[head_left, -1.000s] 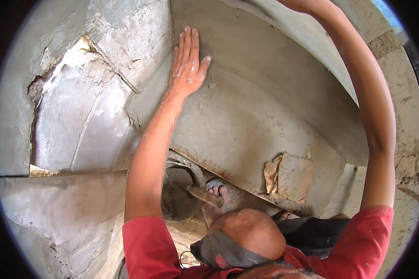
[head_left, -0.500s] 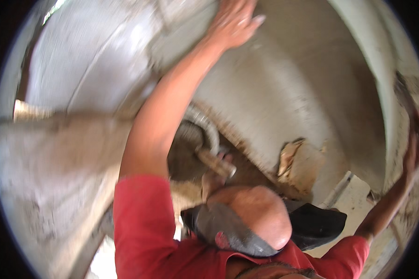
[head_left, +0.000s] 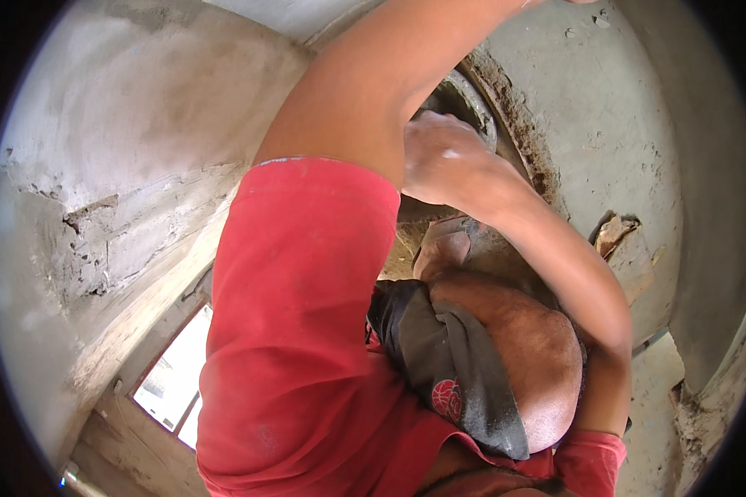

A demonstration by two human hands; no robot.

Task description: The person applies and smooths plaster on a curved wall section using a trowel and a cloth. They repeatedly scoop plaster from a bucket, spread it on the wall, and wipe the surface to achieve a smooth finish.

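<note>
My left arm reaches up across the view to the upper edge, where only a sliver of my left hand (head_left: 524,3) shows; its fingers are cut off. Bent inward below it, my right arm brings my right hand (head_left: 446,153) to a round, mortar-smeared pan (head_left: 479,106). That hand's fingers reach down at the pan's near side, and the pan's rim and my left forearm hide part of them. What they touch or hold is not visible.
A grey plastered wall (head_left: 605,108) curves along the right. Another rough plaster surface (head_left: 157,99) fills the left. My bare knee (head_left: 514,340) and foot (head_left: 443,248) are below the pan. A broken chunk (head_left: 615,234) lies at right; a bright window (head_left: 174,373) stands lower left.
My right hand has come from the far right edge inward to the pan. My left hand has gone up and right, mostly out of the picture. The view has shifted too.
</note>
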